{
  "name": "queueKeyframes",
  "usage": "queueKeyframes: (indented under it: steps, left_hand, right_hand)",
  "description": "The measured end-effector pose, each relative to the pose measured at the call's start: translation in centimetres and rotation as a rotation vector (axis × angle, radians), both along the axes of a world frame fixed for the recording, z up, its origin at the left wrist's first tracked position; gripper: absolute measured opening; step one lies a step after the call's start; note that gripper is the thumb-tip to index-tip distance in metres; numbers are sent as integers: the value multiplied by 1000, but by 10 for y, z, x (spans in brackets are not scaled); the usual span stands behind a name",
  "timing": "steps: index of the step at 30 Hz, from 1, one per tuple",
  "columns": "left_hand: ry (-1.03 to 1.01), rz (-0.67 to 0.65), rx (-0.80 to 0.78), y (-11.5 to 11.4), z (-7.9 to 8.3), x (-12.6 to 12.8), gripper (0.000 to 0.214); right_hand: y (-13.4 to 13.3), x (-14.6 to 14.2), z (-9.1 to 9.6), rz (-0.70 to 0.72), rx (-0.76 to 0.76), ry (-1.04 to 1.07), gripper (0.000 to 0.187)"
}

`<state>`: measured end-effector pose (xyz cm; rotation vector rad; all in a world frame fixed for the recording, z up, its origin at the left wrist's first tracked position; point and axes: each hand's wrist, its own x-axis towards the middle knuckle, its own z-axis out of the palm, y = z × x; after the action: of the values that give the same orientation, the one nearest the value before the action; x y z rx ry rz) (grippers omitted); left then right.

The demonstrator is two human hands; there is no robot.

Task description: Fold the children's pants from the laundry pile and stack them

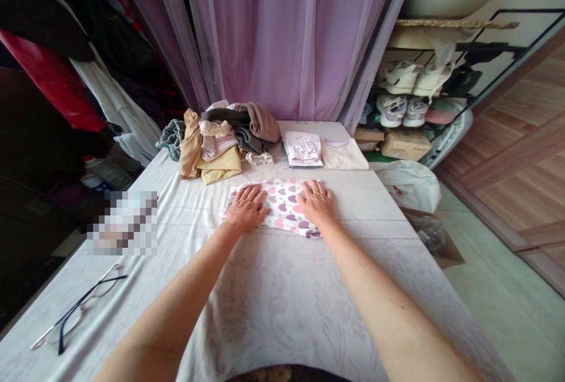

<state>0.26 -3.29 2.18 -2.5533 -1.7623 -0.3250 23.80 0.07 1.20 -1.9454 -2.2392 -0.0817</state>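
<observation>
A white garment with pink and purple hearts [283, 205] lies folded into a flat strip on the cloth-covered table [282, 299]. My left hand [247, 206] rests flat on its left end, fingers spread. On its right end lies my right hand [316, 201], also flat with the fingers apart. Neither hand grips the fabric. Beyond it, a small stack of folded clothes [303, 149] sits beside a folded cream shirt [346, 154]. To the left of these is a loose heap of clothes [247, 126], with a yellow piece [220, 167] at its front.
Eyeglasses [79, 308] lie at the table's left side, near a pixelated patch. A purple curtain [273, 35] hangs behind the table. On the right stand a shoe rack with sneakers [401, 111], a white plastic bag [415, 185] and an open cardboard box [448, 249] on the floor.
</observation>
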Motion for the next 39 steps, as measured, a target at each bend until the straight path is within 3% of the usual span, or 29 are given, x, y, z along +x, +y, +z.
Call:
queueKeyframes:
  steps: [5, 9, 14, 17, 20, 27, 33, 36, 39]
  left_hand:
    - [22, 53, -93, 9, 10, 10, 43]
    - [6, 64, -136, 25, 23, 34, 34]
    - [-15, -29, -107, 34, 15, 51, 44]
    - [12, 40, -158, 30, 3, 45, 56]
    - [17, 70, -162, 28, 0, 38, 55]
    - [19, 187, -201, 52, 26, 14, 36]
    - [77, 253, -254, 61, 40, -23, 34]
    - [103, 239, -331, 65, 45, -32, 33]
    - [127, 213, -400, 71, 49, -35, 39]
  right_hand:
    - [0, -2, 0, -17, -10, 22, 47]
    - [-1, -2, 1, -18, -19, 24, 48]
    - [0, -3, 1, -19, -16, 16, 48]
    - [1, -2, 0, -21, 0, 32, 47]
    - [2, -2, -1, -19, 19, 43, 44]
    - [9, 3, -3, -37, 54, 122, 39]
    - [28, 12, 2, -215, 36, 236, 37]
    - [36, 14, 4, -326, 89, 304, 38]
    - [42, 16, 8, -409, 41, 316, 45]
